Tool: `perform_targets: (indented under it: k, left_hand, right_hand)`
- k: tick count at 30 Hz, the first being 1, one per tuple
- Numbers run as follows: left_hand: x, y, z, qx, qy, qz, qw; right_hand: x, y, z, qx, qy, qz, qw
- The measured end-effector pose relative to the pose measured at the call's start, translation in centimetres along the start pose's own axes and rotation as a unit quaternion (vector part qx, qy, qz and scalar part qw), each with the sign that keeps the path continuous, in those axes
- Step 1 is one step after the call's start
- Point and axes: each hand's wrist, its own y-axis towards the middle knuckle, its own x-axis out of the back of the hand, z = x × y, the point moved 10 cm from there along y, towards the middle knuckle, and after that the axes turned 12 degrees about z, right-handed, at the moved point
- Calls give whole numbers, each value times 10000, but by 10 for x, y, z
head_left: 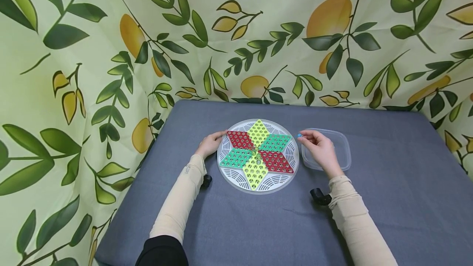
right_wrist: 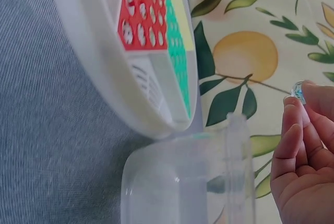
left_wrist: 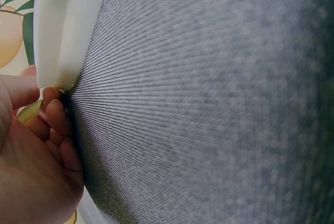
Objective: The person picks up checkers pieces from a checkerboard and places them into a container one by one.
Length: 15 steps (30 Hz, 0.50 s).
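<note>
A round white Chinese checkers board (head_left: pixel 236 180) lies on the table, its star in red, green and yellow triangles full of holes. A few glassy marbles (head_left: pixel 255 150) sit near its centre. My left hand (head_left: pixel 210 143) holds the board's left rim; in the left wrist view its lower fingers (left_wrist: pixel 58 117) curl beside the white rim (left_wrist: pixel 68 25), close to the cloth. Between thumb and fingertips, my right hand (head_left: pixel 318 150) pinches a clear marble with blue inside (right_wrist: pixel 298 92). That hand is raised over the left part of a clear plastic container (head_left: pixel 343 151).
Blue-grey cloth covers the table (head_left: pixel 258 225). The container stands just right of the board, its wall (right_wrist: pixel 156 182) close to the board's rim. Behind and to the left hangs a leaf-and-fruit patterned curtain (head_left: pixel 221 52). Black devices (head_left: pixel 320 197) are worn at both wrists.
</note>
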Motion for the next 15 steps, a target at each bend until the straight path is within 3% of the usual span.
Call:
perform_targets:
  k: [15]
  left_hand:
    - [0,0,-1,-30,77,-2,10000]
  right_hand:
    - [8,2,-23,-254,22,-29,9997]
